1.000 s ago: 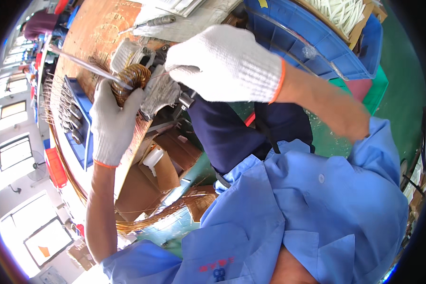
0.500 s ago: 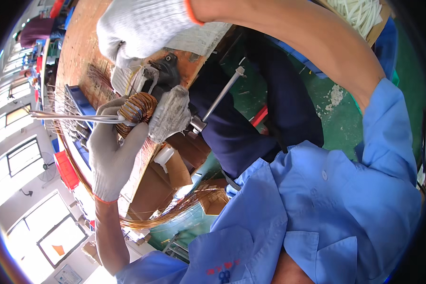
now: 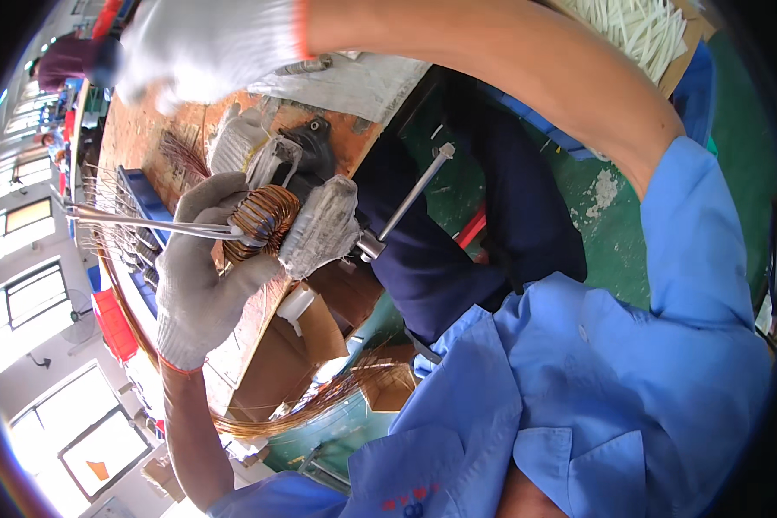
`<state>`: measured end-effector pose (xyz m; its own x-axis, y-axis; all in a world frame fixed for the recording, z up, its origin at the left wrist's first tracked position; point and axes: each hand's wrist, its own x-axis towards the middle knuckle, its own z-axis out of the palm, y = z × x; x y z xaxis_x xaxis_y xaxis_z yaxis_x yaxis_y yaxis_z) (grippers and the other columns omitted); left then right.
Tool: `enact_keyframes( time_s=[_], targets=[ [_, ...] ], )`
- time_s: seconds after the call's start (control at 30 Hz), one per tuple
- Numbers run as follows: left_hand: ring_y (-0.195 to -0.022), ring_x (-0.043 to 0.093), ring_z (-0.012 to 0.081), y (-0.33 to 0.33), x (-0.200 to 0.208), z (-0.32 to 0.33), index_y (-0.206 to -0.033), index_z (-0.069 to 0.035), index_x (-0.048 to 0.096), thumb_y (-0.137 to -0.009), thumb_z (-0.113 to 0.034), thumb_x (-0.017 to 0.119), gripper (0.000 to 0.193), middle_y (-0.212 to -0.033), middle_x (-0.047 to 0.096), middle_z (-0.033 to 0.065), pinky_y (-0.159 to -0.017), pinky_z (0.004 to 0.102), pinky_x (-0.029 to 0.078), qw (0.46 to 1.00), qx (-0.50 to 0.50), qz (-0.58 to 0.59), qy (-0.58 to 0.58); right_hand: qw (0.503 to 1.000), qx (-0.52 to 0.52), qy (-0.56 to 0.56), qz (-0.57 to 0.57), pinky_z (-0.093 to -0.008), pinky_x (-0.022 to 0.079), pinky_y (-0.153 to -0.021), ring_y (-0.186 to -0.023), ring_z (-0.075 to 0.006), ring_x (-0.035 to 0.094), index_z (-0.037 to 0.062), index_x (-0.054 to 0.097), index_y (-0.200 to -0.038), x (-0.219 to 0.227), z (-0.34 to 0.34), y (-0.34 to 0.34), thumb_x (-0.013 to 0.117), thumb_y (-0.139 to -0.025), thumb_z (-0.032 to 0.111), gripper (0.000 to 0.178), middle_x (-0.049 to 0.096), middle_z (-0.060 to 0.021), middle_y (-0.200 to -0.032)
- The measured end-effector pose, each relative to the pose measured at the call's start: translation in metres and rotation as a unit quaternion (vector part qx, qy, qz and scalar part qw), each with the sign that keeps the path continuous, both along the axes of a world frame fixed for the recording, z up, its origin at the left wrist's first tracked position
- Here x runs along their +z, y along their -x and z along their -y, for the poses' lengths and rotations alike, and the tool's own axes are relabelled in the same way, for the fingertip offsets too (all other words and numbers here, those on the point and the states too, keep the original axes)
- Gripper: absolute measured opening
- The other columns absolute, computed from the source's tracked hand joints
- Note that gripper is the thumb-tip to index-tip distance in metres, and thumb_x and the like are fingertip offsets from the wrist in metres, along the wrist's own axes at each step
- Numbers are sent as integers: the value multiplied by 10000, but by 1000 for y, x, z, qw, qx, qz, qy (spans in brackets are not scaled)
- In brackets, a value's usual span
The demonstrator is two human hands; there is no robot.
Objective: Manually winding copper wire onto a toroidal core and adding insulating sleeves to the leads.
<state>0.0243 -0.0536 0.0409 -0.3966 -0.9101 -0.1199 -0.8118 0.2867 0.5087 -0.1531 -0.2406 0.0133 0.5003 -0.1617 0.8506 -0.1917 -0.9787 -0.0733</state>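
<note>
A ring-shaped coil wound with copper wire stands against the cloth-wrapped jaws of a vise. My left hand, in a whitish knit glove, is closed round the coil's left side, thumb below and fingers above. Out of the coil, to the left, stick long silvery rods or leads; which they are I cannot tell. My right hand, gloved too, is up over the far part of the bench, apart from the coil. Motion smears its fingers, and whether it holds anything is hidden.
The vise's bar handle juts over my legs. A blue tray with several wire-ended pieces lies left of the coil. Long copper wires hang below the bench. White strips fill a box at upper right. Another person is far off.
My right hand has moved up and left, away from the vise, its fingers now blurred. My left hand stays on the coil. The view has shifted slightly.
</note>
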Motion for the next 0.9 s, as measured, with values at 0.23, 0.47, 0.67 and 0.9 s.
enact_keyframes(
  time_s=[0.23, 0.47, 0.67, 0.9],
  targets=[
    [-1354, 601, 349, -3, -1, -7, -1282, 35, 675, -775, -242, 902, 620, -1450, 606, 207, -1130, 437, 478, 1000, 11, 0, 25, 979, -76, -186, -19, -412, 578, -642, -763, -299, 728, 65, 763, -1071, -88, -18, 85, 674, -985, 230, 206, 731, -122, -911],
    [-1321, 607, 370, 0, -3, -6, -1173, 9, 680, -767, -234, 932, 536, -1444, 594, 230, -1106, 464, 489, 999, 20, -36, 21, 972, -126, -162, -111, -476, 573, -650, -766, -345, 702, 107, 664, -864, -139, -17, 92, 670, -923, 250, 155, 665, -107, -837],
    [-1345, 580, 373, 4, 3, -7, -1347, 31, 624, -877, -398, 879, 686, -1444, 588, 231, -1119, 477, 464, 999, -8, -43, 17, 974, -169, -148, -11, -453, 578, -680, -821, -316, 701, 105, 718, -944, -139, -19, 157, 700, -925, 210, 108, 695, -87, -907],
    [-1395, 548, 319, 21, 17, -15, -1427, 49, 597, -938, -344, 829, 669, -1510, 557, 199, -1173, 421, 423, 987, 104, -72, -95, 901, -355, -237, 76, -494, 573, -804, -925, -355, 719, 121, 743, -988, -150, 35, 280, 666, -981, 266, 164, 736, -102, -962]
  ],
)
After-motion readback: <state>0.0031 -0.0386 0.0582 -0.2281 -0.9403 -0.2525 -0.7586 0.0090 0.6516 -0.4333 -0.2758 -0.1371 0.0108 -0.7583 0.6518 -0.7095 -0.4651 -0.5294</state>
